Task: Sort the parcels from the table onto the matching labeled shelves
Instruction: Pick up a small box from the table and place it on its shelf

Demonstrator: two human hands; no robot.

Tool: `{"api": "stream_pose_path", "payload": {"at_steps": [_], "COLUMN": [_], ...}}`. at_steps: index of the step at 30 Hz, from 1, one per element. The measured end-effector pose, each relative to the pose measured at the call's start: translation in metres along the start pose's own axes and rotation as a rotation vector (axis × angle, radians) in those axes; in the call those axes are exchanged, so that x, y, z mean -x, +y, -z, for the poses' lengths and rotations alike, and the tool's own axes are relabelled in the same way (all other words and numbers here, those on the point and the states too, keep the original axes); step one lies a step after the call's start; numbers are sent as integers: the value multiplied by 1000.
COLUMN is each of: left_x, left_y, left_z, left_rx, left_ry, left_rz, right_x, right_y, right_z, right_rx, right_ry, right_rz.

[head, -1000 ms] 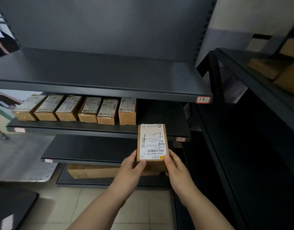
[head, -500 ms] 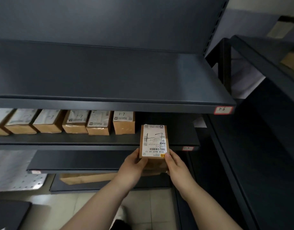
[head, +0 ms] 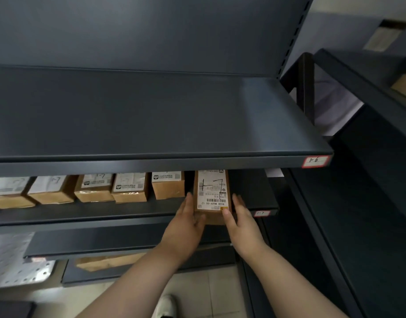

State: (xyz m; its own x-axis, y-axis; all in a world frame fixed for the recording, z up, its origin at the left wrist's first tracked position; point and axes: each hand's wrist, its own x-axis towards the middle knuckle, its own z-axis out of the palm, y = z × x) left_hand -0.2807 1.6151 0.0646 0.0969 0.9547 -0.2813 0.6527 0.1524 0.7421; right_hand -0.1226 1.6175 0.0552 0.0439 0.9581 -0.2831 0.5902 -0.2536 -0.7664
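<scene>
A brown parcel [head: 212, 193] with a white label handwritten "1-7" lies partly on the middle shelf [head: 128, 213], its near end over the shelf's front edge. My left hand [head: 186, 223] holds its left side, thumb under the near end. On the other side my right hand [head: 240, 221] holds it, fingers along the side and thumb on the label's corner. The shelf's tag [head: 261, 213] reads "1-7". The parcel's far end is hidden under the shelf above.
Several similar parcels [head: 167, 187] stand in a row on the same shelf, just left of the held one. The shelf above [head: 151, 122] carries a tag "1-6" [head: 315, 161]. Lower shelves hold a brown package [head: 105, 262]. Another dark rack [head: 369, 203] stands to the right.
Both hands have carried the parcel forward and up, from in front of the rack onto the 1-7 shelf, to the right of the row. The view has moved closer.
</scene>
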Motion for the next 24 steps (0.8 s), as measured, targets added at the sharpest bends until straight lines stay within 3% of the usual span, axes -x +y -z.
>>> {"api": "stream_pose_path", "payload": {"at_steps": [2,5,10,24], "left_x": [13,35,36,-14], "left_y": [3,11,14,17], "left_z": [0,-4,-17,-2], "left_rx": [-245,-595,-806,-769], "left_ry": [26,10,-85,-119], "left_rz": [-110,-194,-197,-236], "right_x": [16,44,45,-10], "right_y": [2,7,18,0], "right_z": [-1,-4,-2,14], "right_rx": [184,386,581,748], "right_ry": [45,-20,-68,-138], "right_rz": [161,326,336,335]}}
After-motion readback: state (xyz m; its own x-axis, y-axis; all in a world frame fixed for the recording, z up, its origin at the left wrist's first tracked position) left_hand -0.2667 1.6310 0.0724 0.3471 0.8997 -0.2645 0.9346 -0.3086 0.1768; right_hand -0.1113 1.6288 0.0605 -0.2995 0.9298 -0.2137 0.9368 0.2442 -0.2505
